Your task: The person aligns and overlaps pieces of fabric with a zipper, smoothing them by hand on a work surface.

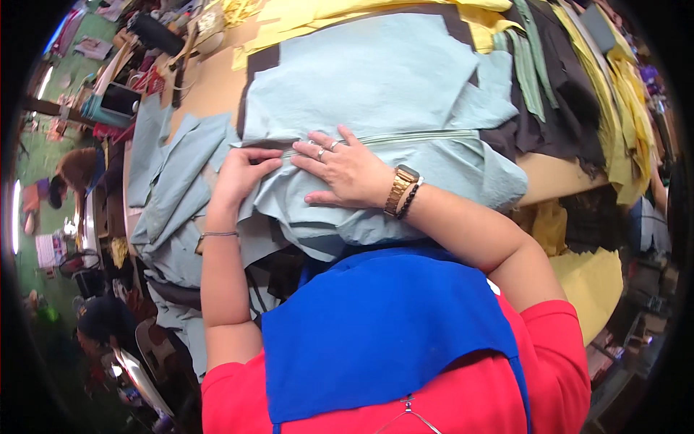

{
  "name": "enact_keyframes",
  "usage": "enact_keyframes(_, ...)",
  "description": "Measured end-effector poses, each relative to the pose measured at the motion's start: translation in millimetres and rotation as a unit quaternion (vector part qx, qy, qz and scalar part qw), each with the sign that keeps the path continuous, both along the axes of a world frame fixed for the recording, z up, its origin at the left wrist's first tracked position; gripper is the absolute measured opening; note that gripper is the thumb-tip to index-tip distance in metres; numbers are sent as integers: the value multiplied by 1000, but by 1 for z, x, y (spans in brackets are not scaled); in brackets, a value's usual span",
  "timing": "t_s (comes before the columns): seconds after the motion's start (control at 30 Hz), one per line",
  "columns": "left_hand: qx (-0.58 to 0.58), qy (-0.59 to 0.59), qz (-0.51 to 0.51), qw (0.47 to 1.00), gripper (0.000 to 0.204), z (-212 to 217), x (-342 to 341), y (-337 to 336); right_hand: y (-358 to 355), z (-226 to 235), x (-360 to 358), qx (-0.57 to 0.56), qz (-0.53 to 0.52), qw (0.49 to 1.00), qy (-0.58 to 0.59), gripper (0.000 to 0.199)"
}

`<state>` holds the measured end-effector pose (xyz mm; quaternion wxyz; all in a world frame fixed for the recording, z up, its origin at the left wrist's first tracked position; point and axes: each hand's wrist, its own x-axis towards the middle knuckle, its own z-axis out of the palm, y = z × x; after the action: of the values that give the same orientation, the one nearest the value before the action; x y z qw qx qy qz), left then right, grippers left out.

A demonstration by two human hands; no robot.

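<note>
A pale blue fabric piece (361,72) lies spread on the table before me, with a striped band or seam (426,136) running across it. My right hand (336,168) rests flat on the cloth at this band, fingers spread, pressing nothing but fabric. Just left of it, my left hand (247,173) pinches the end of the band between thumb and fingertips. Below the band the light blue cloth bunches in folds (311,224) toward my blue apron (383,333). What lies under my right palm is hidden.
More pale blue cloth (181,166) hangs off the table's left side. Dark fabric (571,94) and yellow fabric (629,108) drape at the right; yellow cloth (318,22) lies along the back. A black cylinder (155,34) sits far left. Other people (79,170) are at the left.
</note>
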<state>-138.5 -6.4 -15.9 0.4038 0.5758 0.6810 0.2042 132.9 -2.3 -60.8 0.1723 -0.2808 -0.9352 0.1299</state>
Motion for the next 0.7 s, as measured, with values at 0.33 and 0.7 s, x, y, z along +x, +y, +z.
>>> enact_keyframes(0.33,-5,13,-13,1000,29,1,-3,0,-17,15,115,15,-108,991,-76,85)
enact_keyframes(0.7,109,222,-78,966,19,22,16,-11,-42,30,190,23,-342,918,-199,104)
